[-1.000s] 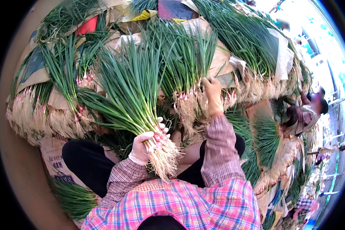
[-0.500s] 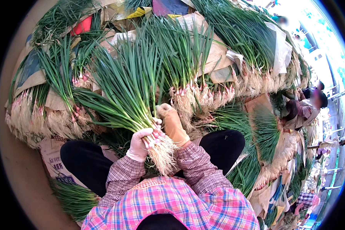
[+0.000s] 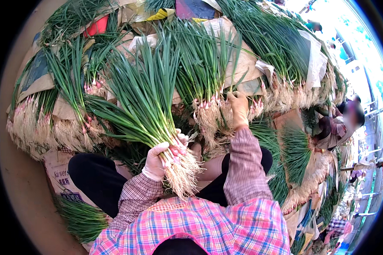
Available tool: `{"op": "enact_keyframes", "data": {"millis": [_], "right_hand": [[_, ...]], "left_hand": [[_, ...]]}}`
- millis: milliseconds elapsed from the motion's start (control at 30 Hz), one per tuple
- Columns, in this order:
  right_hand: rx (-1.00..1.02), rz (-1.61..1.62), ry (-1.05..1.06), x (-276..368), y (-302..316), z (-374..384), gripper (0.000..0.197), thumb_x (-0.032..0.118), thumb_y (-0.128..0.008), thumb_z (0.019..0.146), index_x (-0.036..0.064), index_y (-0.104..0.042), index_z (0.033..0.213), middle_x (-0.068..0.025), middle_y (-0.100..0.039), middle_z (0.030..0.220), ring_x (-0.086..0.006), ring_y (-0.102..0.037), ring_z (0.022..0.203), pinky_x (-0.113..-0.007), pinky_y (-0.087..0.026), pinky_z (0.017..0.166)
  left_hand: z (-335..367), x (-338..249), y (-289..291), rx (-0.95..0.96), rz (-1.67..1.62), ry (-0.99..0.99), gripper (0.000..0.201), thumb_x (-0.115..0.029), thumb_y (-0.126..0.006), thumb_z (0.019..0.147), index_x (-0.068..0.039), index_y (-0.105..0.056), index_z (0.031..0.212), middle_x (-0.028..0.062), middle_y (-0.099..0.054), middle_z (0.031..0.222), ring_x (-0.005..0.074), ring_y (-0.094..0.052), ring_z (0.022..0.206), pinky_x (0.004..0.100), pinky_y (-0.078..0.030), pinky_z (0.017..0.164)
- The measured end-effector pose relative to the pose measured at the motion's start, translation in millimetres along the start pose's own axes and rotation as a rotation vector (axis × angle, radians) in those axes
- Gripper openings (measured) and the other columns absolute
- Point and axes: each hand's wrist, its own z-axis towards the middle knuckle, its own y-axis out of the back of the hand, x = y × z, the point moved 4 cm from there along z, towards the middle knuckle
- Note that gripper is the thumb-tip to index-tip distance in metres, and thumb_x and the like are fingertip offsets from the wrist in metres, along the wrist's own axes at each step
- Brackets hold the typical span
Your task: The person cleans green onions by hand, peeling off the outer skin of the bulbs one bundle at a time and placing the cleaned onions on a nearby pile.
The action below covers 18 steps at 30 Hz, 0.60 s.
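Observation:
In the middle of the head view, my left hand (image 3: 156,160), in a pale glove, is closed around a thick bunch of spring onions (image 3: 151,114). Their pinkish bulbs and pale roots hang toward me, while the long green leaves fan out away from my body. To the right, my right hand (image 3: 239,106), in a tan glove, reaches to the edge of the pile. Its fingers pinch a green stalk of one spring onion (image 3: 241,80). Beside that hand lies another bunch of spring onions (image 3: 206,102), roots toward me.
More spring onions (image 3: 268,46) cover the far side, layered with brown paper (image 3: 232,63) and white sheeting (image 3: 317,59). A printed carton (image 3: 64,178) lies by my left knee, next to green leaves (image 3: 81,219). Another person (image 3: 336,123) sits at the right among further bundles.
My right hand has left the held bunch and moved right and away from me to the pile's edge. The left hand keeps its hold on the bunch.

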Motion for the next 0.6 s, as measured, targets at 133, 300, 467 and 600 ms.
{"op": "enact_keyframes", "data": {"millis": [133, 300, 467, 600], "right_hand": [[0.47, 0.808, -0.086, 30, -48, -109, 0.018, 0.023, -0.061, 0.083, 0.0047, -0.064, 0.085, -0.002, -0.06, 0.075, -0.0119, -0.056, 0.069, -0.025, -0.044, 0.067], [0.795, 1.366, -0.356, 20, -106, -165, 0.037, 0.016, -0.062, 0.083, 0.0023, -0.053, 0.116, -0.0027, -0.061, 0.088, -0.0081, -0.056, 0.071, -0.018, -0.043, 0.062], [0.601, 1.566, -0.3, -1, -104, -120, 0.033, 0.009, -0.06, 0.084, 0.0025, -0.052, 0.115, 0.0008, -0.055, 0.078, -0.0031, -0.049, 0.057, -0.012, -0.037, 0.041], [0.467, 1.193, -0.103, 0, -77, -105, 0.027, 0.011, -0.057, 0.087, 0.0019, -0.055, 0.112, 0.0033, -0.051, 0.075, -0.0028, -0.045, 0.058, -0.014, -0.036, 0.05]], "left_hand": [[-1, -3, 15, -0.072, 0.21, 0.006, 0.057, -0.019, -0.055, 0.075, 0.006, -0.042, 0.125, 0.022, -0.052, 0.121, 0.0302, -0.049, 0.115, 0.0404, -0.031, 0.104], [-6, -2, 28, -0.176, 0.286, 0.1, 0.053, -0.018, -0.055, 0.076, 0.006, -0.043, 0.121, 0.0176, -0.058, 0.103, 0.026, -0.06, 0.085, 0.0354, -0.048, 0.082], [-3, 1, 22, -0.108, 0.313, 0.097, 0.054, -0.017, -0.054, 0.076, 0.007, -0.042, 0.123, 0.0162, -0.056, 0.104, 0.025, -0.061, 0.084, 0.0327, -0.051, 0.075], [-3, -3, 24, -0.123, 0.343, 0.125, 0.054, -0.017, -0.054, 0.075, 0.007, -0.043, 0.123, 0.0173, -0.057, 0.104, 0.0277, -0.063, 0.082, 0.034, -0.051, 0.076]]}}
